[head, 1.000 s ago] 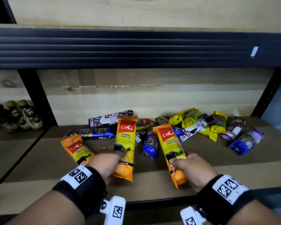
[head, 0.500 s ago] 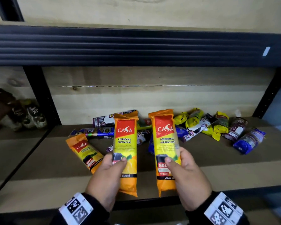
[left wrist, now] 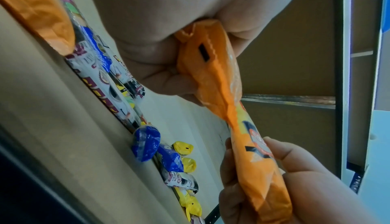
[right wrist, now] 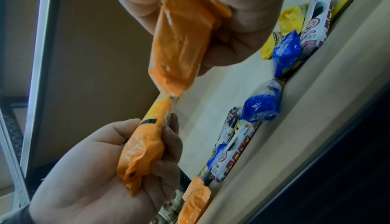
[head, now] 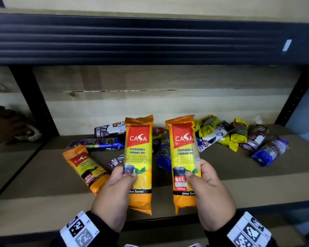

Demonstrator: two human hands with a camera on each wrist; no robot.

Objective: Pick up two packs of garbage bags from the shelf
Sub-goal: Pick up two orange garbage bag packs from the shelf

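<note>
Both Casa garbage-bag packs are off the shelf [head: 43, 175] and upright, side by side, apart. My left hand [head: 112, 193] clamps the left pack [head: 138, 157] at its lower half, thumb on the front; my right hand [head: 209, 193] grips the right pack [head: 184, 154] likewise. To finish well: draw both straight back, keeping thumb pressure firm, since the glossy film looks slippery. Packs are long, soft, orange-yellow pillows with crimped ends. A third Casa pack [head: 86, 168] lies on the shelf.

Both hands [head: 114, 193] lifted 2 packs [head: 138, 163] upright, seemingly off the shelf [head: 43, 184].
</note>
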